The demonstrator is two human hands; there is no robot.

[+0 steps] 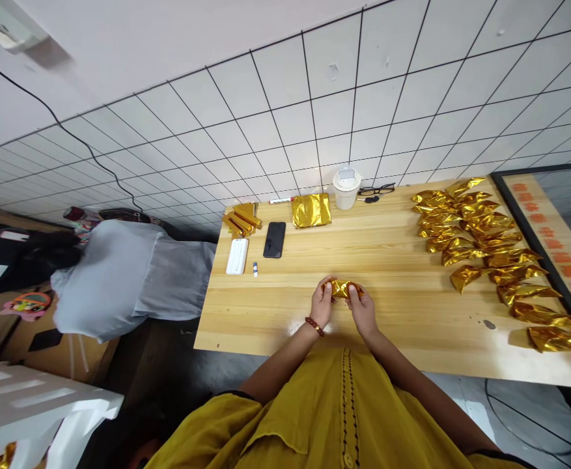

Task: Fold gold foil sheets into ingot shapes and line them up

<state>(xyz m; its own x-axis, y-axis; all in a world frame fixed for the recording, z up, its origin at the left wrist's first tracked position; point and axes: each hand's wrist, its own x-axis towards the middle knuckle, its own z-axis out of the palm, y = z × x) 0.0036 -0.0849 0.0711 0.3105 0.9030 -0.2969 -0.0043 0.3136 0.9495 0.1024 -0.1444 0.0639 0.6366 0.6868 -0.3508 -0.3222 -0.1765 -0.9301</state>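
Observation:
Between my two hands, just above the near part of the wooden table point(246, 312), is a folded gold foil piece point(342, 288). My left hand point(321, 301) grips its left end, with the thumb on top; a beaded bracelet is on that wrist. At the right end, my right hand point(362, 307) pinches the foil with its thumb. The undersides of the fingers are hidden. A flat stack of gold foil sheets point(311, 210) lies farther back, beyond my hands. Over on the right, several folded gold foil pieces point(490, 234) lie in overlapping rows.
At the table's left are folded gold strips point(243, 220), a black phone point(274, 240), a white power bank point(237, 256) and a small white-and-blue item point(255, 269). A white lidded cup point(347, 189), glasses point(377, 189) and a marker point(282, 200) stand or lie along the tiled wall.

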